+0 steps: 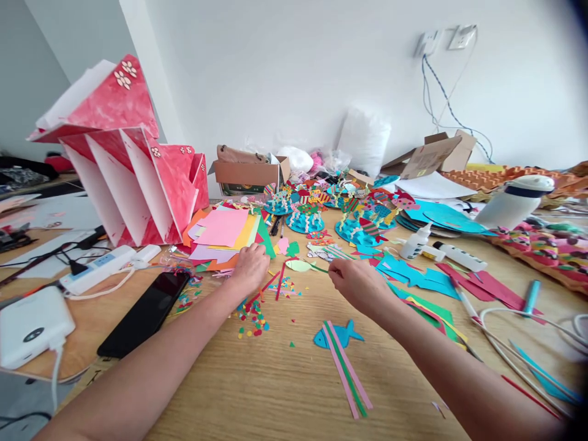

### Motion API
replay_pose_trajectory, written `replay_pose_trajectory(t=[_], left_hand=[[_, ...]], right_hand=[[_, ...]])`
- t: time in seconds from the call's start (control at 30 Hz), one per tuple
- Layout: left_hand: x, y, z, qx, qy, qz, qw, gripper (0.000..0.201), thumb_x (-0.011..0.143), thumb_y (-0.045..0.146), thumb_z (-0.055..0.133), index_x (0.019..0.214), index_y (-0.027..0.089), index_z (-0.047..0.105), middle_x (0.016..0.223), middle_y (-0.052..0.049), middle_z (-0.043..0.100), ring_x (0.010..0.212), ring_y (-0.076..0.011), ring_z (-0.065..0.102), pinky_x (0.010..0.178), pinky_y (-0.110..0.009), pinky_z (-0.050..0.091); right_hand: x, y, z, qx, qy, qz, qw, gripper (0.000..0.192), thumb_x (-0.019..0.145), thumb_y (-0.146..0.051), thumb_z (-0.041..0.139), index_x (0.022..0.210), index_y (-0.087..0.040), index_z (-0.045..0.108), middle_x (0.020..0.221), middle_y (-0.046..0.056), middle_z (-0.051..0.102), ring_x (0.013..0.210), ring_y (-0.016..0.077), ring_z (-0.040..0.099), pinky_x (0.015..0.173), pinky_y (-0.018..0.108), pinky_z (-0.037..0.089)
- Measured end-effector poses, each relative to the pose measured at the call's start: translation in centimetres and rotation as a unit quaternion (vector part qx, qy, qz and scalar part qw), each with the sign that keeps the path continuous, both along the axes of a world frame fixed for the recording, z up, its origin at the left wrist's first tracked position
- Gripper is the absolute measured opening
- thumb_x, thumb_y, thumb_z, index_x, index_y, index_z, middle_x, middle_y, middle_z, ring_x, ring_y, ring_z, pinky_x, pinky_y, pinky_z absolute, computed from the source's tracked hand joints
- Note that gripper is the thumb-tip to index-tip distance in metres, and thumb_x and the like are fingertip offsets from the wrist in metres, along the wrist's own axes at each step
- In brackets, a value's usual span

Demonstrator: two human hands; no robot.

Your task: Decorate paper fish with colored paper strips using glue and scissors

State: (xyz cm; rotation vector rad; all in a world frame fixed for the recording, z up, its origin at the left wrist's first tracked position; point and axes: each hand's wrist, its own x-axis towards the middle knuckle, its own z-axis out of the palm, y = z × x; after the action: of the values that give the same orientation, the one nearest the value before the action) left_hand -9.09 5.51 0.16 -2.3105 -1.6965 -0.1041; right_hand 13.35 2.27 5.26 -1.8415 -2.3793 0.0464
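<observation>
A: The wooden table [285,380] stands against a white wall and it is full of craft paper. Where are the hands?

B: Both are in the middle of the table. The left hand [250,266] lies with its back up beside the stack of coloured sheets [225,236], over some red paper strips [266,288] and confetti [252,318]. Its fingers are curled down and I cannot tell if they grip something.

A: And the right hand [356,278]?

B: Its fingertips are pinched together on a thin green strip [319,267], which runs to the pale green fish [298,265] lying flat between the two hands.

A: How should one handle this well?

B: I think the strip must stay straight and light in the pinch, because such thin paper bends easily. The other hand could press the fish down, so that it does not slide.

A: What else is near?

B: A blue fish [342,334] with pink and green strips [349,373] lies closer to the person. A glue bottle [416,242] lies further right, a black phone [147,312] and a white power strip [98,268] are on the left, and a red folded paper structure [128,159] stands behind them.
</observation>
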Motion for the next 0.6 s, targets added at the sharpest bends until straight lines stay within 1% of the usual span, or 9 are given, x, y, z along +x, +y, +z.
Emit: replay_pose_trajectory(t=[0.17, 0.37, 0.5, 0.6], left_hand=[[-0.3, -0.2, 0.7, 0.003, 0.020, 0.023, 1.000, 0.014, 0.078, 0.019, 0.048, 0.077, 0.015, 0.062, 0.088, -0.009, 0.054, 0.092, -0.0235, 0.043, 0.074, -0.035, 0.036], [-0.6, -0.1, 0.8, -0.012, 0.029, 0.031, 0.999, 0.014, 0.078, 0.018, 0.048, 0.076, 0.016, 0.062, 0.089, -0.008, 0.054, 0.093, -0.0241, 0.043, 0.072, -0.035, 0.036], [-0.4, 0.1, 0.7, -0.018, 0.018, 0.045, 0.999, 0.017, 0.079, 0.014, 0.044, 0.078, 0.016, 0.061, 0.089, -0.008, 0.054, 0.094, -0.0235, 0.042, 0.074, -0.036, 0.036], [-0.5, 0.3, 0.6, -0.017, -0.002, 0.054, 0.998, 0.019, 0.079, 0.013, 0.043, 0.079, 0.017, 0.061, 0.091, -0.008, 0.055, 0.095, -0.0231, 0.043, 0.076, -0.036, 0.036]], right_hand=[[0.6, -0.3, -1.2, -0.018, -0.040, -0.007, 0.999, 0.026, 0.077, -0.018, 0.036, 0.073, -0.019, 0.062, 0.071, 0.006, 0.065, 0.066, 0.0166, 0.058, 0.049, 0.024, 0.025], [0.8, -0.3, -2.5, -0.058, -0.079, -0.012, 0.995, 0.028, 0.078, -0.020, 0.035, 0.079, -0.019, 0.063, 0.076, 0.010, 0.067, 0.071, 0.0207, 0.060, 0.052, 0.025, 0.029], [0.8, -0.3, -2.7, -0.078, -0.094, -0.001, 0.992, 0.026, 0.077, -0.019, 0.038, 0.080, -0.018, 0.064, 0.080, 0.011, 0.067, 0.075, 0.0216, 0.061, 0.054, 0.026, 0.032], [1.0, -0.4, -2.3, -0.079, -0.094, 0.012, 0.992, 0.024, 0.077, -0.020, 0.040, 0.080, -0.017, 0.063, 0.081, 0.011, 0.066, 0.076, 0.0218, 0.061, 0.054, 0.025, 0.033]])
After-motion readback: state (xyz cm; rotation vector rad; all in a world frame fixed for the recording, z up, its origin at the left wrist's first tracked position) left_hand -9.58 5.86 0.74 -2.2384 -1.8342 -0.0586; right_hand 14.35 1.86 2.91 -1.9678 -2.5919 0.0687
